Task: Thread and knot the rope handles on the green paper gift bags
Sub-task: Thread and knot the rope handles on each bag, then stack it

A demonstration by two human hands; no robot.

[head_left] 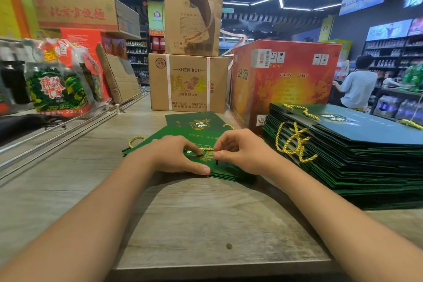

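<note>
- Two hands are working on one flat green bag (183,137), which lies at the middle of the bench (183,213), towards its far edge.
- Your left hand (176,155) presses the bag down, forefinger tip on the yellow rope (207,149) near a hole.
- Your right hand (242,151) pinches the other end of that rope.
- The step seems to be threading; next you must push the rope tip through the hole and knot it inside, I think.
- At the right edge, the stack of bags (354,151) already carries rope handles.
- Behind, the sealed cartons (187,82) hide their contents.
</note>
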